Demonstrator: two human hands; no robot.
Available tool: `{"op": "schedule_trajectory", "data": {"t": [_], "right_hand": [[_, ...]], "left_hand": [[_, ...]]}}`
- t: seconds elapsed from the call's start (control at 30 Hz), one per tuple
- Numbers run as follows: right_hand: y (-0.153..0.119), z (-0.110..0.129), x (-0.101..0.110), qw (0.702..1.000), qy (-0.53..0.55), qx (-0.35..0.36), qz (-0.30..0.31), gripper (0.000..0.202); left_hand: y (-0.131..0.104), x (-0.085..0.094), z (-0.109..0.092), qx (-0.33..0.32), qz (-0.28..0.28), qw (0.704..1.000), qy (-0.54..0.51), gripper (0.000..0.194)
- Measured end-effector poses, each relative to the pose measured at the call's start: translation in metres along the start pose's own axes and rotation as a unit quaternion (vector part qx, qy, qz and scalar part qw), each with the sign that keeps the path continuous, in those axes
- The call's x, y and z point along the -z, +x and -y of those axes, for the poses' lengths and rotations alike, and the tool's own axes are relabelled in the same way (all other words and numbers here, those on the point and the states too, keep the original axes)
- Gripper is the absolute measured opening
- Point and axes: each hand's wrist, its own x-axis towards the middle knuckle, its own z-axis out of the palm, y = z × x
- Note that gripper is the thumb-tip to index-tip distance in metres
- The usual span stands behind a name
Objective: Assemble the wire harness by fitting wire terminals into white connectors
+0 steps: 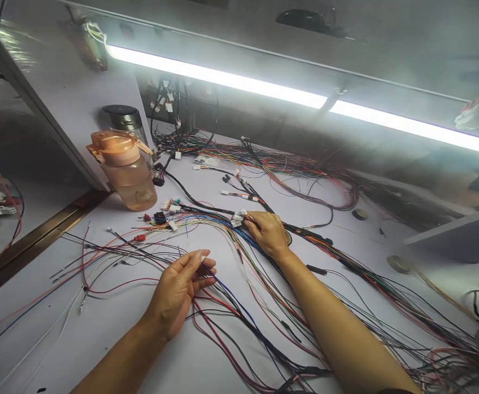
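Note:
My left hand [184,287] is closed in a pinch on the end of a blue wire [235,298], with a small pale tip showing at the fingertips. My right hand [267,232] reaches farther forward, its fingers closed on wires just behind a group of white connectors [239,218]. A thick bundle of colored wires [264,249] runs beneath and beside the right hand. Left of that hand lie a black connector [160,218] and a white connector [172,225]. Red and black wires [223,306] run below my left hand.
An orange-lidded bottle [132,178] stands at the back left, before a dark-lidded bottle [122,117]. Loose wires [223,148] stretch along the back. Tape rolls [399,264] lie on the right. A lit tube [223,76] crosses above the white table [111,339].

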Motion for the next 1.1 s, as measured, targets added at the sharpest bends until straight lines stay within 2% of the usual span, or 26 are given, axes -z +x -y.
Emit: {"op": "schedule_trajectory", "data": {"t": [0.13, 0.27, 0.4, 0.5, 0.7, 0.8, 0.87, 1.1], "right_hand": [[0.001, -0.002, 0.002, 0.999, 0.023, -0.023, 0.027, 0.035], [0.016, -0.013, 0.017, 0.992, 0.102, -0.050, 0.059, 0.046], [0.049, -0.030, 0.030, 0.980, 0.098, -0.163, 0.058, 0.040], [0.076, -0.040, 0.021, 0.971, 0.074, -0.216, 0.070, 0.038], [0.108, -0.052, -0.018, 0.952, 0.105, -0.280, 0.066, 0.033], [0.112, -0.062, -0.025, 0.942, 0.159, -0.288, 0.064, 0.021], [0.110, -0.068, -0.023, 0.937, 0.203, -0.278, 0.055, 0.020], [0.100, -0.079, -0.008, 0.911, 0.330, -0.246, 0.021, 0.046]], "left_hand": [[0.001, 0.001, 0.000, 0.001, -0.002, 1.000, -0.002, 0.037], [0.001, 0.001, 0.000, 0.001, -0.003, 1.000, -0.008, 0.037], [0.000, 0.000, 0.000, 0.000, -0.004, 1.000, -0.013, 0.038], [0.000, 0.000, 0.000, 0.002, -0.009, 1.000, -0.016, 0.039], [0.001, 0.000, 0.000, 0.002, -0.006, 1.000, -0.016, 0.042], [0.000, 0.001, 0.000, 0.005, -0.002, 1.000, -0.013, 0.042], [-0.001, 0.001, 0.000, 0.005, -0.001, 1.000, -0.012, 0.042], [0.000, -0.001, 0.000, 0.003, -0.005, 1.000, -0.010, 0.042]]}}
